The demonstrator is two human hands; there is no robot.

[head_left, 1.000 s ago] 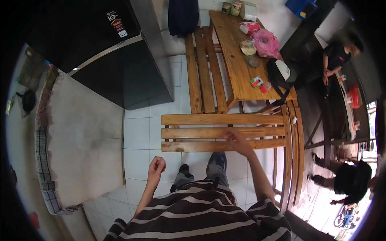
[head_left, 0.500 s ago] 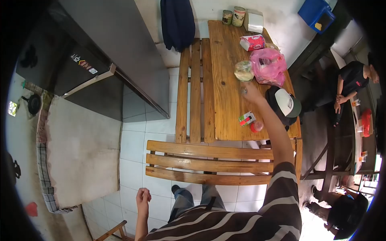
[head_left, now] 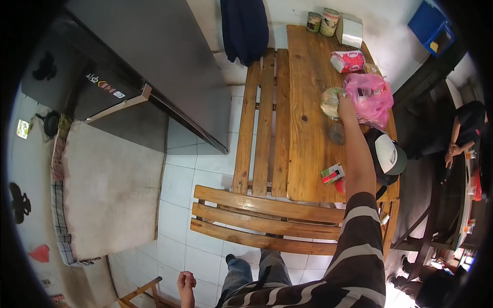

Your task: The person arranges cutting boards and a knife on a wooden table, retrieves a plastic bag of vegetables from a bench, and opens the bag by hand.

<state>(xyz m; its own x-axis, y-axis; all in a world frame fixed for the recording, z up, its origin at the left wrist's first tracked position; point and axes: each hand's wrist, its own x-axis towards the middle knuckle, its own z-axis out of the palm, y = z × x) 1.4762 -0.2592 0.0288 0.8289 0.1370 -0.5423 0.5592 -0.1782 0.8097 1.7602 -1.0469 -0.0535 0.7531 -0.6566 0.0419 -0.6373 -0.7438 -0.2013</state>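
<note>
My right hand (head_left: 347, 108) is stretched over the wooden table (head_left: 308, 154), its fingers closed at the edge of a clear plastic bag (head_left: 331, 101) with pale, greenish contents. The fingertips are partly hidden. Just below the bag stands a clear glass (head_left: 336, 133). A pink plastic bag (head_left: 370, 97) lies against the right side of that hand. Far from the table, my left hand (head_left: 186, 280) hangs low with curled fingers and nothing visible in them. Beneath my right forearm are a small green-and-red box (head_left: 333, 173) and a red lid (head_left: 340, 186), partly covered.
A cap (head_left: 387, 154) rests on a dark bag at the table's right edge. Red-white packet (head_left: 347, 61), cans (head_left: 329, 22) and a white box (head_left: 351, 32) stand farther back. Slatted benches (head_left: 267, 208) border the table. At right is another person (head_left: 465, 128).
My right hand has moved away from the glass, which now stands free, and reached up to the clear bag. The view has shifted, so the table appears farther right.
</note>
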